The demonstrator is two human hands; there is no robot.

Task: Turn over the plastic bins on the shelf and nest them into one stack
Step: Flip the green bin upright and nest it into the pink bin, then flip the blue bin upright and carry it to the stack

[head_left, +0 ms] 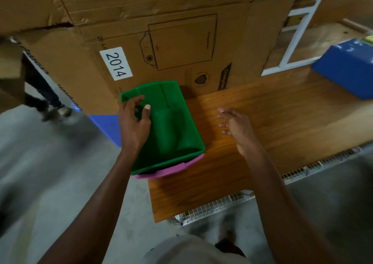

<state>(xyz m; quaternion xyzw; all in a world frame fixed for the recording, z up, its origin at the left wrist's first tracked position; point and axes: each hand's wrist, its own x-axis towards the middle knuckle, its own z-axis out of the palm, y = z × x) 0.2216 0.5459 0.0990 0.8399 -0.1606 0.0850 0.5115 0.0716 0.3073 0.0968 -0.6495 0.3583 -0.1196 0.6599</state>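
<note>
A green plastic bin (173,130) stands mouth up at the left end of the wooden shelf board (262,126), nested in a pink bin (173,169) whose rim shows below its near edge. My left hand (134,122) hovers over the green bin's left wall, fingers spread and curled, holding nothing. To the right of the bins, my right hand (236,128) is held above the bare board with its fingers loosely apart and nothing in it.
A large cardboard box (161,41) with a "2014" label stands right behind the bins. A blue box (347,71) lies at the far right of the shelf. Wire mesh (218,207) edges the shelf front. A blue panel (107,126) and someone's legs (44,94) are at left.
</note>
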